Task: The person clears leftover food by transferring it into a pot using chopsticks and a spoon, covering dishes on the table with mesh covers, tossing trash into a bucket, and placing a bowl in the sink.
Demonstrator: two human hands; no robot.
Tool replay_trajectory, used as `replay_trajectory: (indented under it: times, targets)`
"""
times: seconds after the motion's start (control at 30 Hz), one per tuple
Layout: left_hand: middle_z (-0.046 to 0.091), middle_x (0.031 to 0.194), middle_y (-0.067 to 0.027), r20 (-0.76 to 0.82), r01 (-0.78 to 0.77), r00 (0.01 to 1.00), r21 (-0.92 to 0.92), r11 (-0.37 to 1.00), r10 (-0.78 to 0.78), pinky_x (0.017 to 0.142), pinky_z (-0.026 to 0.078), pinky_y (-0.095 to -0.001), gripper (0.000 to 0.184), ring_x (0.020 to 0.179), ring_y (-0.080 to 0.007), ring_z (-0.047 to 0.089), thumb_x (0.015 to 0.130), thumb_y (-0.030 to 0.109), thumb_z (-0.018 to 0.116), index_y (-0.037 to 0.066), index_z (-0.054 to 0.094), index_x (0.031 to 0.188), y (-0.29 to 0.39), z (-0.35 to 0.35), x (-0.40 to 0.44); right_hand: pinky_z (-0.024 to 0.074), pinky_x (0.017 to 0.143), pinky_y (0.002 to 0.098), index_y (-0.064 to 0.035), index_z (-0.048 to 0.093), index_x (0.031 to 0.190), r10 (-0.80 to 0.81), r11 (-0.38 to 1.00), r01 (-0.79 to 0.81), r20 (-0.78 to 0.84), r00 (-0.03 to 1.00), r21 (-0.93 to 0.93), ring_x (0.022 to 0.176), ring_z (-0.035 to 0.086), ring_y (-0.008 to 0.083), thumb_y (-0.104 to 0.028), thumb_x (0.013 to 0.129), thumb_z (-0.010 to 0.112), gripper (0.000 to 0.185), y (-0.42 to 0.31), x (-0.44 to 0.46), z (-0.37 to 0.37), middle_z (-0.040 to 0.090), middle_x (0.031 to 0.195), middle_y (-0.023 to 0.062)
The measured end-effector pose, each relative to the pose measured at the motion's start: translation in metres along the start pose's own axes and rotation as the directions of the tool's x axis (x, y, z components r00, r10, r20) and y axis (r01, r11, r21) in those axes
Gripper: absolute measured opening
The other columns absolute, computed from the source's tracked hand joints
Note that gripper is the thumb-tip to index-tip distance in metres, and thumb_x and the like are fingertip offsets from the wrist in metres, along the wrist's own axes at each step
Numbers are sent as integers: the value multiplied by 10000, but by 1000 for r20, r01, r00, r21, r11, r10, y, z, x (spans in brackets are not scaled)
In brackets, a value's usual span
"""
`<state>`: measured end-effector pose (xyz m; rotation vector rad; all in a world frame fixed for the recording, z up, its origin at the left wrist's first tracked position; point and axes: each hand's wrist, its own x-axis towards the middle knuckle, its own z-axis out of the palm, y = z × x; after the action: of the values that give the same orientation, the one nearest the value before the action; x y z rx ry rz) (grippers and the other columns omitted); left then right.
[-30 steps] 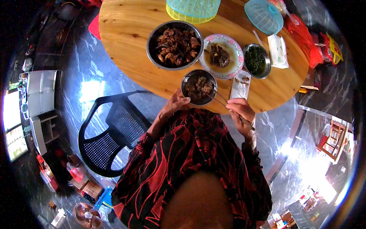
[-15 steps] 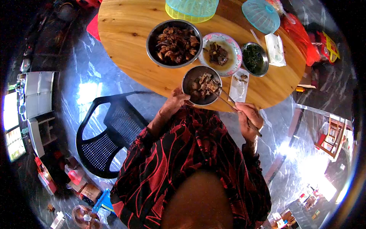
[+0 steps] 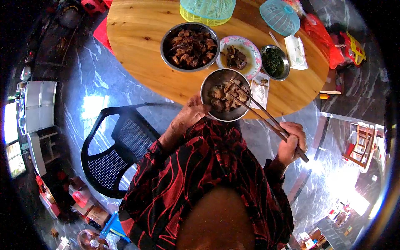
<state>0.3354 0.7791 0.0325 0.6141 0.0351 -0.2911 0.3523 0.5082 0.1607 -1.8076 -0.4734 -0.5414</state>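
Note:
A metal bowl (image 3: 207,107) with chunks of meat (image 3: 227,93) in it is gripped at its left rim by my left hand (image 3: 191,111). The bowl sits close to my chest, at the near edge of the table. My right hand (image 3: 293,141) is closed around a pair of dark chopsticks (image 3: 271,121), whose tips rest among the meat. Just beyond the bowl are a large metal basin (image 3: 163,56) of dark braised meat and a flower-rimmed plate (image 3: 255,50) with meat and sauce. A small metal bowl of dark greens (image 3: 274,62) stands to their right.
The round wooden table (image 3: 137,46) bears yellow and blue mesh covers (image 3: 207,10), another blue cover (image 3: 280,17), a white tissue pack (image 3: 296,53) and a white paper (image 3: 260,98) with scraps. A black chair (image 3: 131,131) stands at my left. Red bags (image 3: 318,35) are at the far right.
The bowl has come up nearer to me and tilted slightly. My right hand has moved right and down, with the chopsticks now slanting longer out of the bowl.

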Motion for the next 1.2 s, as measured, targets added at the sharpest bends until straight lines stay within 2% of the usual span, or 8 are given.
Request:
replay_trajectory:
  times: [0.27,0.37,0.67,0.77,0.83,0.9,1.13,1.2]
  targets:
    - [576,1114,-86,-106,-118,987,5,993,118,862,433,-297,375,964,-200,554,813,80,581,-44,484,1154,5,8,-16,474,555,316,-29,516,935,351,861,-289,-78,933,419,742,538,205,-385,930,402,374,19,-2,-18,536,891,114]
    - [503,1236,-125,-42,-201,975,262,944,219,921,430,-373,682,1092,-233,520,690,-12,553,-2,305,1326,14,5,-22,460,565,323,-43,538,937,489,696,-358,-46,871,622,771,545,185,-383,926,428,357,41,6,-21,554,903,92]
    - [593,1076,-103,-552,-333,743,185,925,378,764,487,-362,458,905,-216,587,715,102,555,3,492,1158,51,-33,-89,498,655,290,2,567,962,694,262,-412,126,709,873,837,573,170,-271,919,487,288,93,56,28,600,909,72]
    - [615,1006,-126,-418,-73,532,844,531,737,739,505,-382,378,849,-248,606,727,131,586,-21,550,1071,54,-90,-130,472,614,269,7,552,939,738,118,-453,227,635,884,800,566,170,-255,925,479,272,109,65,57,593,894,73]
    - [613,1007,-131,-459,-105,458,822,560,761,742,507,-383,379,855,-254,605,729,128,590,-28,546,1071,71,-91,-149,443,573,271,2,531,914,728,7,-461,311,611,887,743,545,169,-241,926,481,249,112,72,82,574,849,67]
    - [601,1022,-141,-605,-607,357,429,669,711,743,509,-384,378,874,-258,601,725,107,598,-36,540,1071,89,-87,-168,441,567,275,1,529,905,726,30,-518,338,599,855,740,541,170,-237,924,485,242,102,81,112,569,841,69]
    - [579,1110,-151,-701,-732,287,280,621,653,887,449,-456,267,1026,-307,551,759,153,590,-24,591,959,144,-189,-254,490,571,280,-19,545,892,599,32,-664,517,611,747,745,549,163,-260,919,494,249,44,83,244,558,819,76]
    - [596,1061,-174,-743,-734,237,285,616,626,845,482,-437,266,996,-288,570,756,139,582,-39,598,953,176,-219,-262,479,551,279,-24,553,897,528,232,-738,556,643,634,751,554,155,-274,920,491,258,28,81,296,562,821,71]
